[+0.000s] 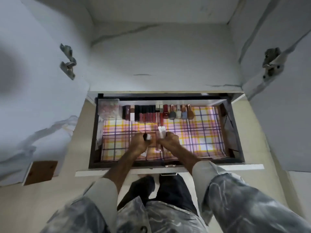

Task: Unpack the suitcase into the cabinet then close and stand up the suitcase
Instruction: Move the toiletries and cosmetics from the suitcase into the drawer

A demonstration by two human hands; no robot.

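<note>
An open cabinet drawer (237, 132) is lined with a pink, yellow and purple plaid sheet (202, 132). Along its far side lies a row of cosmetics (151, 112): dark lipstick tubes, red bottles and round brushes, with a clear box (108, 109) at the far left. My left hand (140, 142) is closed around a small white-capped item (148, 136) over the drawer's middle. Beside it, my right hand (170, 140) grips a white tube (161, 132). More small items lie under my hands, partly hidden. The suitcase is out of view.
The cabinet's shelf space (159, 56) opens above the drawer, with both marble-patterned doors (33, 81) swung wide on metal hinges (68, 62). A brown panel (42, 172) sits at the lower left. My legs stand close to the drawer front (218, 168).
</note>
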